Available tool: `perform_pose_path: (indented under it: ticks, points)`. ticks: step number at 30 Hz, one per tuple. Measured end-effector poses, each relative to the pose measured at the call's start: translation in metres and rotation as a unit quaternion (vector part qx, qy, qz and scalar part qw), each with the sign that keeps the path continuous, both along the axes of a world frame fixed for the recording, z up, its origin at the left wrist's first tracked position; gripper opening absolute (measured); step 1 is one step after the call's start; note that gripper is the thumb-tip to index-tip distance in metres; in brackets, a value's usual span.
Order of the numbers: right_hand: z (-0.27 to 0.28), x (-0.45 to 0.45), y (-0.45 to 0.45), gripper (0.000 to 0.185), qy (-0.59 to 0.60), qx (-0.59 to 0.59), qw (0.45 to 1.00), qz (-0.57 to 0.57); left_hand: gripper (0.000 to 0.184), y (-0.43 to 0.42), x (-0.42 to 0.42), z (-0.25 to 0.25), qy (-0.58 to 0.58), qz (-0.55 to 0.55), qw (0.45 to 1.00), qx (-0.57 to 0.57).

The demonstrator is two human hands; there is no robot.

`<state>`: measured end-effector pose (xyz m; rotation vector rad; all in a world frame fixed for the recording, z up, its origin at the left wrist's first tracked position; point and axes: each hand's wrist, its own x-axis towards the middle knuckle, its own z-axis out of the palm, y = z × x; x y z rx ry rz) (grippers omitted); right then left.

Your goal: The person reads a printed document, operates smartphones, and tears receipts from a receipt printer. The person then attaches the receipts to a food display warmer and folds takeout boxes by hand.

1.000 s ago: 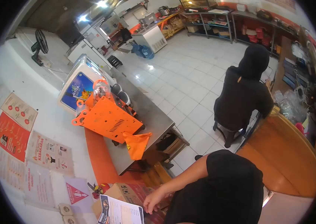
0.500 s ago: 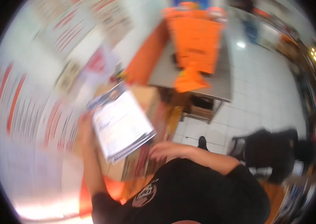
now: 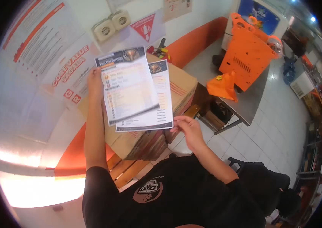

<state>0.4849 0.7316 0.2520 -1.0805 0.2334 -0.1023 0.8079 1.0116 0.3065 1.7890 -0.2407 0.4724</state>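
My left hand point(image 3: 94, 81) grips the left edge of a printed sheet point(image 3: 130, 87) with a dark header reading "Top Performer". A second printed sheet point(image 3: 164, 97) sticks out to the right from behind it. My right hand point(image 3: 187, 129) pinches this second sheet at its lower right corner. Both sheets are held above a cardboard box point(image 3: 134, 142); their overlap hides part of the rear page. Whether more pages lie behind the front one, I cannot tell.
An orange cabinet-like piece point(image 3: 244, 57) and an orange cloth or bag point(image 3: 223, 85) rest on a grey table point(image 3: 244, 110). Wall sockets point(image 3: 111, 26) and posters point(image 3: 50, 49) are on the left wall. A black chair point(image 3: 256, 182) stands at the right.
The stacked papers have been fanned apart, with one sheet drawn rightward. My right hand, free before, has moved onto that sheet's corner. The camera view has shifted.
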Motion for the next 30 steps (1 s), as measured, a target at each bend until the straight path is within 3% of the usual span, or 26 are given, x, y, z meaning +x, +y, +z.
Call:
perform_pose_path:
  ticks: [7, 10, 13, 16, 27, 30]
  points:
    - [0.033, 0.013, 0.006, 0.023, 0.035, -0.018, 0.999, 0.020, 0.027, 0.080, 0.050, -0.010, 0.132, -0.074, 0.955, -0.254]
    - [0.023, 0.015, -0.002, 0.021, 0.004, -0.033, 0.999, 0.001, 0.028, 0.082, 0.036, -0.002, 0.215, -0.093, 0.887, -0.398]
    - [0.029, 0.013, -0.008, 0.020, 0.016, -0.054, 0.998, -0.018, 0.030, 0.107, 0.063, -0.025, 0.243, -0.104, 0.867, -0.423]
    - [0.034, 0.014, -0.006, 0.021, 0.036, -0.036, 0.999, -0.002, 0.031, 0.084, 0.028, 0.003, 0.263, -0.100, 0.840, -0.464]
    - [0.017, 0.019, 0.005, 0.020, -0.001, -0.011, 1.000, 0.015, 0.031, 0.093, 0.009, 0.008, 0.252, -0.200, 0.835, -0.446]
    - [0.020, 0.019, 0.007, 0.021, 0.003, -0.014, 1.000, 0.024, 0.024, 0.098, 0.018, -0.005, 0.236, -0.306, 0.782, -0.489]
